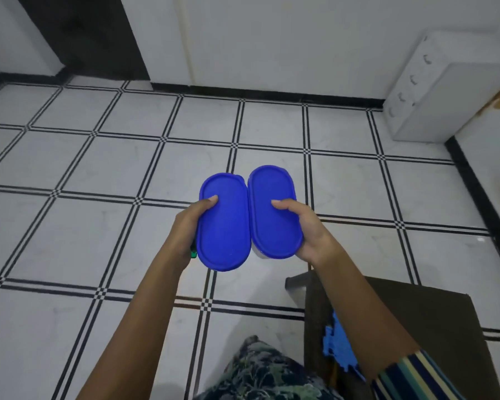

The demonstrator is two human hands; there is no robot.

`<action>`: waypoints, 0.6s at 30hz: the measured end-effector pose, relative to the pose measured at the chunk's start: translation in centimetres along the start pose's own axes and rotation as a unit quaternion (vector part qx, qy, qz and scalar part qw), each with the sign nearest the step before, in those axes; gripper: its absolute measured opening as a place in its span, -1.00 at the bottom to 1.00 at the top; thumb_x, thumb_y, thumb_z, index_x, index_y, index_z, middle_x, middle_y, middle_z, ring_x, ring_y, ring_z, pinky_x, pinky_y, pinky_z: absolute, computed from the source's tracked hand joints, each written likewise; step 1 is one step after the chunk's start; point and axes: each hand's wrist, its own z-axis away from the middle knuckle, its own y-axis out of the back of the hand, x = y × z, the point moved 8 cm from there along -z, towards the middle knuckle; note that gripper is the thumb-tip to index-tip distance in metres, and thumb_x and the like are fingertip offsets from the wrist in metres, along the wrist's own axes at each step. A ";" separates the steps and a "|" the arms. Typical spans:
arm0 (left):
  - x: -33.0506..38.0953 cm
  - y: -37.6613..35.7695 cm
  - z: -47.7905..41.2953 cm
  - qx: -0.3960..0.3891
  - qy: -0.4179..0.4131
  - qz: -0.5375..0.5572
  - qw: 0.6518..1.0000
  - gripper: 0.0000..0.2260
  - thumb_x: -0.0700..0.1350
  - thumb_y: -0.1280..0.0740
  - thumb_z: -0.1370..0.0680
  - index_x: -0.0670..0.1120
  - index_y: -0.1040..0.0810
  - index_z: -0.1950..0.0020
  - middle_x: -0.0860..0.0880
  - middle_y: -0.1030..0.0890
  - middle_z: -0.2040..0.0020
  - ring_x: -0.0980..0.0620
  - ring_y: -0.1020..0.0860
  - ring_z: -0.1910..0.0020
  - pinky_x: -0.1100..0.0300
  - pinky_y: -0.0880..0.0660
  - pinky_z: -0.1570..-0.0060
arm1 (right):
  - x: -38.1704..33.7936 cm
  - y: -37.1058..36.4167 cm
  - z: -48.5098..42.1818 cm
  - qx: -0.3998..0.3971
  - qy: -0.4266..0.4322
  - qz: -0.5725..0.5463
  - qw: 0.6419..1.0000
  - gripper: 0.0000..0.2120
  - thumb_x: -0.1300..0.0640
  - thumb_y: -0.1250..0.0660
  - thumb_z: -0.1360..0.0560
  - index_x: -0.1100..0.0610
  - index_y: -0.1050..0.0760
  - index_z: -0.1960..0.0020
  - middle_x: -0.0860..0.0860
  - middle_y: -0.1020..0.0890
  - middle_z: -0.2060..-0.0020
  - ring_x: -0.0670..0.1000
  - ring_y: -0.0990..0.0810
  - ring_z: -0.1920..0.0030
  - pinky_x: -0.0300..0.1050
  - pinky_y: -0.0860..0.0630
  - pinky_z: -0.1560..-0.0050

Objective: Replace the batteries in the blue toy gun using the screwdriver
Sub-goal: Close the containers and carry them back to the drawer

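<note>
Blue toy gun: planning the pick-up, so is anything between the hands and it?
Yes. The left hand and right hand grip two blue oval-lidded plastic containers; the blue plastic toy gun lies on the brown stool, partly hidden behind the right forearm.

Your blue toy gun (337,346) lies on the dark brown seat (433,321), close to its left edge. Only a light-blue, jagged-edged plastic part shows. Your right forearm (367,307) covers the rest, so its pose can't be told.
</note>
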 end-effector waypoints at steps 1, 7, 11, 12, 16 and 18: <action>0.7 0.2 -0.6 -0.003 0.001 0.001 1.000 -0.59 0.14 -0.40 -0.45 -0.06 -0.58 -0.19 -0.08 -0.69 -0.04 -0.13 -0.66 0.01 0.08 -0.59 0.20 | -0.3 -0.6 -0.5 -0.003 0.002 -0.003 1.000 -0.56 0.09 -0.46 -0.42 0.13 -0.54 -0.28 0.16 -0.64 -0.19 0.21 -0.61 -0.16 0.17 -0.55 -0.12; 4.9 -1.1 -7.1 -0.022 0.007 -0.018 1.000 -0.59 0.14 -0.43 -0.41 -0.06 -0.59 -0.17 -0.08 -0.70 -0.03 -0.14 -0.66 0.00 0.06 -0.59 0.18 | -4.1 -0.6 -5.1 0.029 0.025 -0.017 0.999 -0.60 0.11 -0.44 -0.43 0.13 -0.54 -0.26 0.15 -0.66 -0.13 0.21 -0.62 -0.11 0.15 -0.57 -0.08; 8.2 -2.5 -13.5 -0.026 0.007 -0.033 0.999 -0.63 0.13 -0.42 -0.43 -0.05 -0.59 -0.14 -0.08 -0.70 -0.01 -0.14 -0.66 0.01 0.06 -0.59 0.16 | -8.8 -0.3 -10.0 0.042 0.035 0.003 0.999 -0.63 0.11 -0.41 -0.46 0.15 -0.55 -0.24 0.13 -0.68 -0.08 0.21 -0.64 -0.06 0.12 -0.59 -0.01; 9.3 -3.0 -15.4 -0.032 0.008 -0.035 0.999 -0.62 0.14 -0.42 -0.43 -0.04 -0.59 -0.15 -0.08 -0.69 -0.02 -0.15 -0.66 0.00 0.04 -0.59 0.14 | -10.3 -0.3 -11.4 0.048 0.039 0.009 0.998 -0.61 0.10 -0.42 -0.45 0.15 -0.55 -0.26 0.13 -0.69 -0.08 0.21 -0.64 -0.06 0.11 -0.59 -0.02; 14.2 -5.7 -22.7 -0.055 0.012 -0.057 0.997 -0.53 0.19 -0.45 -0.36 -0.03 -0.57 -0.17 -0.11 -0.68 -0.07 -0.19 -0.64 -0.04 -0.07 -0.57 0.01 | -16.4 -0.2 -16.5 0.062 0.048 0.004 0.997 -0.59 0.07 -0.43 -0.43 0.15 -0.55 -0.25 0.10 -0.68 -0.03 0.18 -0.64 -0.02 0.04 -0.61 0.09; 17.6 -8.0 -26.2 -0.070 -0.001 -0.063 0.996 -0.52 0.18 -0.45 -0.37 -0.05 -0.55 -0.18 -0.12 -0.67 -0.08 -0.20 -0.63 -0.06 -0.07 -0.56 0.01 | -20.6 -0.1 -18.8 0.060 0.063 -0.003 0.996 -0.61 0.07 -0.43 -0.43 0.14 -0.56 -0.23 0.11 -0.68 -0.03 0.17 -0.64 -0.01 0.03 -0.60 0.10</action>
